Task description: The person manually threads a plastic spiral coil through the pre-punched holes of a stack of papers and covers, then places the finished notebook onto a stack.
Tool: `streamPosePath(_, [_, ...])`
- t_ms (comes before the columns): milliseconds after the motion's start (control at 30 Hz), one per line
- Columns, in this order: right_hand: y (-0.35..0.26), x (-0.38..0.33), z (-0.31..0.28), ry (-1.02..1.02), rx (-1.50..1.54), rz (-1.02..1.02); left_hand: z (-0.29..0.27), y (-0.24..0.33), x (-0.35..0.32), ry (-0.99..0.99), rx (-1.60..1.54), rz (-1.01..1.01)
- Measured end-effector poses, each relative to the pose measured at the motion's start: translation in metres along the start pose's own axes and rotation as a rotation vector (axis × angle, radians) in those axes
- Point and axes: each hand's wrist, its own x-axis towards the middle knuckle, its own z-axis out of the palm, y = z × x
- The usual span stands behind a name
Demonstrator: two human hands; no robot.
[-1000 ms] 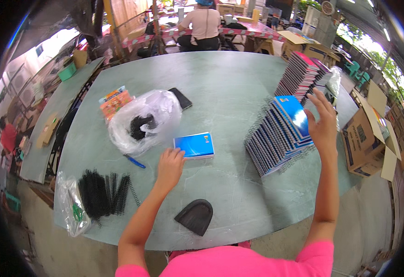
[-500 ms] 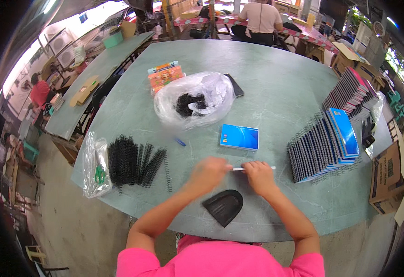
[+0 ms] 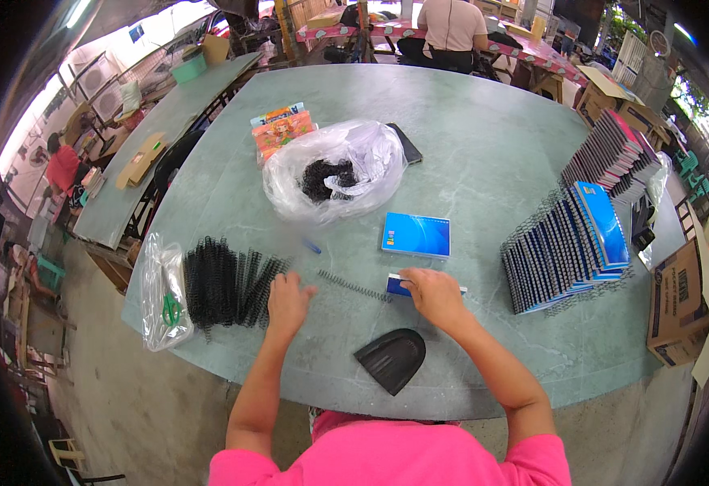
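Observation:
My right hand [image 3: 438, 301] grips a small blue notebook [image 3: 397, 285], which is tilted and mostly covered by the fingers. A black spiral coil [image 3: 354, 286] stretches leftward from the notebook's left end; whether it is threaded in is too small to tell. My left hand [image 3: 288, 304] is beside the right side of a pile of black spiral coils [image 3: 218, 283], thumb apart from the fingers, with nothing visible in it. Just beyond the right hand lies another blue notebook [image 3: 416, 235], flat on the table. A black curved, wedge-shaped piece [image 3: 392, 360] sits near the table's front edge.
Bound blue notebooks [image 3: 561, 247] stand stacked at right, with red-edged ones [image 3: 606, 154] behind. A clear plastic bag [image 3: 371, 154] holds dark coils. Green-handled scissors [image 3: 171, 309] lie in plastic at left. A blue pen [image 3: 311, 245] and a cardboard box [image 3: 674, 308] also show.
My left hand has left the notebook and moved left to the coil pile. A coil now extends from the notebook's left end, and the notebook's blue cover is turned more into view.

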Motion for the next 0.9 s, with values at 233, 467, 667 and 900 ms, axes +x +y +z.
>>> streamPosePath(233, [-0.004,0.001,0.005,0.026,-0.029,-0.006,0.005,0.040,0.025,-0.202,-0.197,0.010])
streamPosePath(467, [-0.003,0.005,0.007,0.035,-0.022,-0.039,0.030,0.056,0.025,-0.106,-0.241,0.095])
streamPosePath(667, [0.000,0.007,0.003,-0.095,-0.081,0.068,0.013,0.094,0.004,-0.348,-0.489,0.403])
streamPosePath(900, [-0.009,0.007,0.001,-0.072,-0.101,0.052,-0.003,0.104,0.000,-0.159,-0.721,0.229])
